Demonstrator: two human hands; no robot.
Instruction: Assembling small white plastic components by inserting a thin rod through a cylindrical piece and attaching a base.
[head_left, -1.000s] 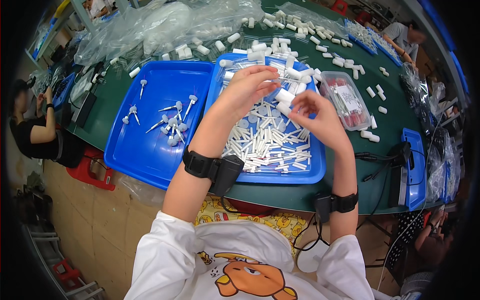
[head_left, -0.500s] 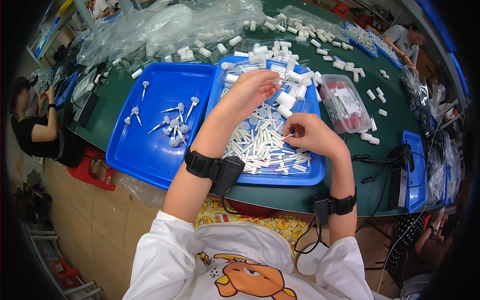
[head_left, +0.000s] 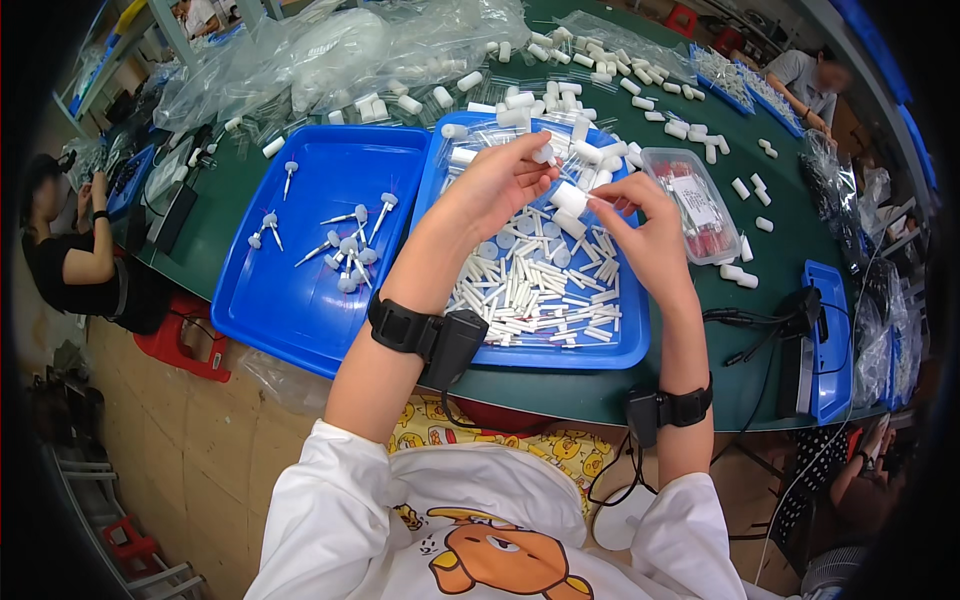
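My left hand is over the right-hand blue tray, its thumb and fingers closed on a small pale round cap. To its right, my right hand is raised with thumb and forefinger pinched together; a thin white stick is mostly hidden between the tips. Just beside those fingertips lies a thick white cylinder. Beneath both hands, the tray holds a heap of short white sticks, pale round discs and white cylinders.
To the left, a blue tray carries several capped white sticks. A clear plastic box with red contents stands at the right. White cylinders and clear bags cover the far table. Co-workers sit at both sides.
My right hand has lifted from the stick heap, up and away toward my left hand, with a stick in its pinch. My left hand has shifted slightly, and its cap now shows.
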